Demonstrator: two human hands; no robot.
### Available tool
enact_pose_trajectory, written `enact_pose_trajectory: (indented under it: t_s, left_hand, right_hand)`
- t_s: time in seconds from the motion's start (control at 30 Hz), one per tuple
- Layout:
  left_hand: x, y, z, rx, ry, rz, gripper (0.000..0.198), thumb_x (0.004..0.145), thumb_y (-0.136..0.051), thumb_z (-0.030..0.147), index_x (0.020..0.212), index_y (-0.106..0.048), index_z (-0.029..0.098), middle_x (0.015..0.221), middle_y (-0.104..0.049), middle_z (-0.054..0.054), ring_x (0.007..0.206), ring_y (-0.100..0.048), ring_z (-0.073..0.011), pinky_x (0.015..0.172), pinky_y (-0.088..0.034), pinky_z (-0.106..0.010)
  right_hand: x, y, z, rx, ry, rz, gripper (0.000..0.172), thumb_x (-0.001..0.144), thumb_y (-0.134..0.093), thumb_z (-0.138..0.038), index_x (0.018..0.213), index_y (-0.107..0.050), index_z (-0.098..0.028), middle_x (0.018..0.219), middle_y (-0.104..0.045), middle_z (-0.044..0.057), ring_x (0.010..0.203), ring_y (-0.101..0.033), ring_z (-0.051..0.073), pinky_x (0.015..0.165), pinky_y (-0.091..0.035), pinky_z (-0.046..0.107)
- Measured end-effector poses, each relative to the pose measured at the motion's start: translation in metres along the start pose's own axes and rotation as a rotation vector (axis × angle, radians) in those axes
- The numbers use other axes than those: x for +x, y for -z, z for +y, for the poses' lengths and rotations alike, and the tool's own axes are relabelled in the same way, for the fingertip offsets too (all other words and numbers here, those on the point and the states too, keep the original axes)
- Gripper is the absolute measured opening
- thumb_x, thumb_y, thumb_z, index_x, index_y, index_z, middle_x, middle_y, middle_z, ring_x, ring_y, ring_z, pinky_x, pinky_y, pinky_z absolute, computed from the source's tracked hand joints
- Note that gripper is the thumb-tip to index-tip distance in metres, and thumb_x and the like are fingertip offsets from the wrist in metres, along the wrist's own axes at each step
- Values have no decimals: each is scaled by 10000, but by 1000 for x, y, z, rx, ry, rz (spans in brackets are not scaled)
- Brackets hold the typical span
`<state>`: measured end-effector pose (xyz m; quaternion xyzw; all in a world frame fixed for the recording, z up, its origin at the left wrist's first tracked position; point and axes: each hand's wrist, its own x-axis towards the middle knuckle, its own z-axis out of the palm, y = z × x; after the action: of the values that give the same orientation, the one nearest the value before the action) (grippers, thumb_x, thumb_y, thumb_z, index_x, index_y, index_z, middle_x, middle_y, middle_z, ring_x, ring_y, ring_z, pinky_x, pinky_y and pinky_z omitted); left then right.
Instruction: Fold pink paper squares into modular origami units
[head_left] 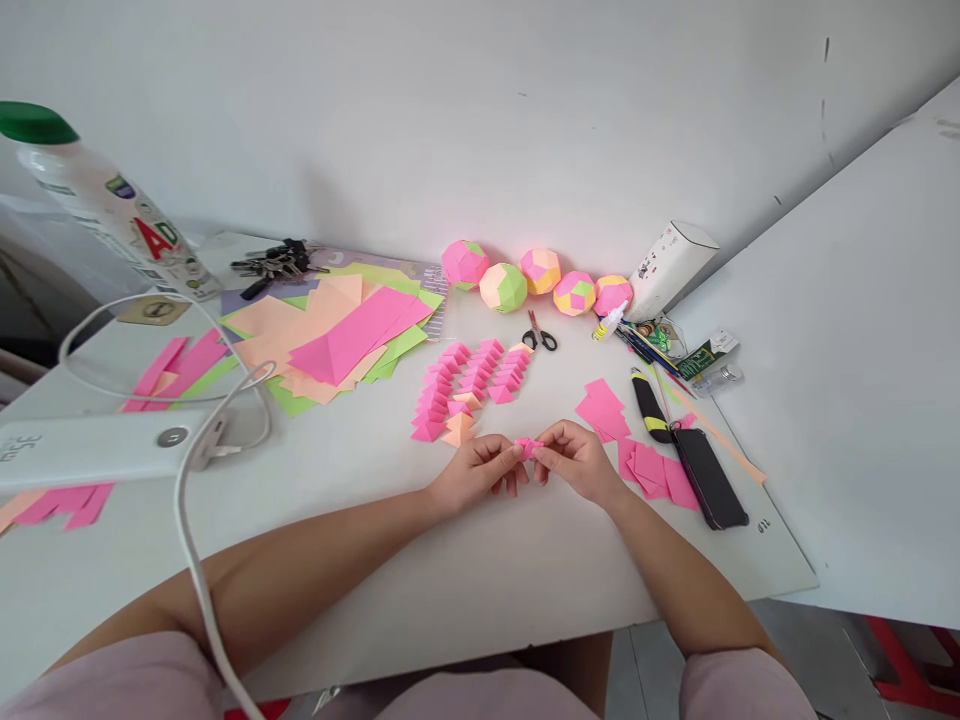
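Observation:
My left hand [478, 468] and my right hand [577, 460] meet over the white table [450, 580], and both pinch one small folded pink paper piece [528, 447] between their fingertips. Just beyond the hands lie rows of several folded pink and peach paper units [469, 385]. Flat pink paper squares [602, 409] lie to the right of my right hand, with more pink squares [652, 470] beside a black phone [709, 477].
Several coloured paper balls [540, 275] line the wall, with scissors [538, 335], a glue bottle [609, 321], pens [645, 345] and a white box [667, 268]. A stack of coloured sheets [330, 335], keys [274, 262], a bottle [105, 205], a white power bank [90, 447] and a cable [187, 520] sit left.

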<state>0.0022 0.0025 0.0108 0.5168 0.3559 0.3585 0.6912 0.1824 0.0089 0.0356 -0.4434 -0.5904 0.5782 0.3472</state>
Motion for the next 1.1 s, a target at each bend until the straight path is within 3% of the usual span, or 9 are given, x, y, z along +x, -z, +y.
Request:
enact_pose_trajectory:
  t_s: [0.13,0.4,0.63,0.8,0.93,1.1]
  left_hand:
    - [0,-2,1,-1,-16,81,308,769,-581,471,739,-518,171,591,-583,20,491,-517,-90,451,-367,-212]
    - [1,0,2,-87,-8,64,284,771,-594,429,723,-504,164,602,-571,15,526,-517,-94,475,-378,-218]
    - [1,0,5,-78,17,70,361,852,-431,498,683,-443,178,543,-594,8,474,-519,-102,488,-395,-235]
    - [1,0,4,-79,4,22,373,854,-408,520,831,-503,160,791,-647,-42,530,-584,-116,478,-410,-239]
    - [2,1,2,-49,26,-56,375,851,-434,500,806,-542,144,754,-647,-43,512,-568,-103,479,-393,-228]
    - [5,2,-1,-110,-4,53,313,826,-505,466,812,-547,156,562,-574,19,469,-517,-91,477,-391,-218]
  right_hand:
    - [0,1,0,4,-16,-5,224,753,-659,-360,769,-546,-168,560,-609,-17,495,-587,121,497,-504,272]
    - [-1,-2,-1,-8,-17,-6,210,750,-662,-348,798,-563,-169,584,-615,-12,505,-584,114,512,-498,262]
    - [-2,-2,-2,-34,43,21,143,778,-639,-292,801,-558,-177,608,-616,-13,518,-588,114,514,-509,262]
    - [0,-3,3,-207,332,130,53,801,-609,-223,790,-586,-177,713,-604,14,567,-596,114,537,-530,269]
    - [3,-2,7,-435,626,148,48,807,-588,-155,801,-619,-191,796,-630,54,714,-618,150,559,-542,266]
    - [4,3,11,-609,773,55,156,836,-520,-93,819,-632,-201,862,-617,64,762,-605,140,626,-535,265]
